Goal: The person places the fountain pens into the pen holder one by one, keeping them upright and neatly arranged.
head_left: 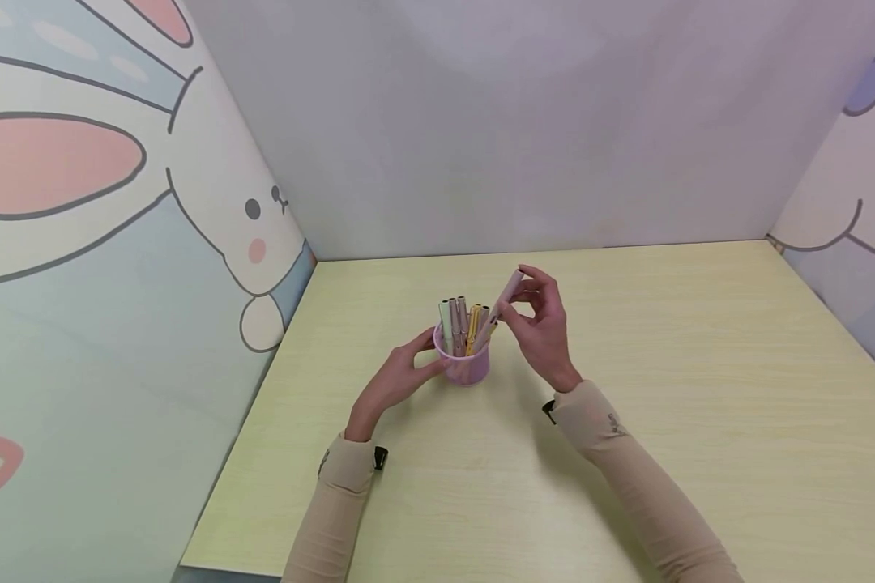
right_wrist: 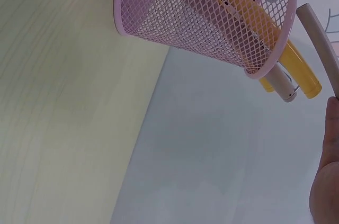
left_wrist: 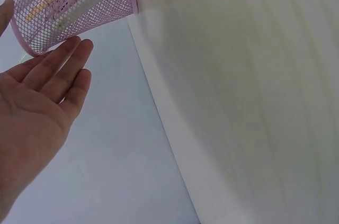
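Note:
A pink mesh pen cup (head_left: 468, 371) stands upright on the table with several pens in it. My left hand (head_left: 399, 374) holds the cup by its left side near the rim, thumb in front and fingers behind. In the left wrist view its fingers (left_wrist: 63, 73) lie fairly straight against the rim. My right hand (head_left: 543, 330) pinches a pale pinkish-grey pen (head_left: 512, 285) between thumb and fingers. The pen is tilted, its lower end over the cup's right side; in the right wrist view that pen (right_wrist: 320, 44) shows its end close by the rim.
In the cup are a pale green pen (head_left: 446, 324), grey-brown pens (head_left: 461, 312) and yellow pens (right_wrist: 299, 70). The light wood-look table (head_left: 671, 364) meets a pale back wall (head_left: 525, 146). Rabbit-print panels (head_left: 211, 202) flank it.

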